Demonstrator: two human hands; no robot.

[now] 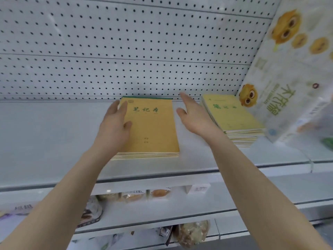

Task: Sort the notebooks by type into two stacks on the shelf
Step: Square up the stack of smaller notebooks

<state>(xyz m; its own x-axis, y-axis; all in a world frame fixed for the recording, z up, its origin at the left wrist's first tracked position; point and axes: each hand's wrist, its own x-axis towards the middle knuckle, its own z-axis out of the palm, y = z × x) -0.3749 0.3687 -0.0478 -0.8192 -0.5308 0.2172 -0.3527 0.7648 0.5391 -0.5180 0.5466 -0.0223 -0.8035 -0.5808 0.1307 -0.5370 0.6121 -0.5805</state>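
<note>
Two stacks of notebooks lie on the white shelf (45,141). The left stack (153,130) has orange-yellow covers with green characters and a green top binding. The right stack (232,116) has paler yellow-green covers and sits slightly turned. My left hand (115,121) rests with straight fingers on the left edge of the left stack's top notebook. My right hand (191,112) hovers open in the gap between the two stacks, fingers extended toward the back, holding nothing.
A white pegboard wall (126,51) backs the shelf. A large pale package with yellow cartoon figures (292,78) leans at the right, close to the right stack. Lower shelves hold packaged snacks (133,195) and a price tag (198,189).
</note>
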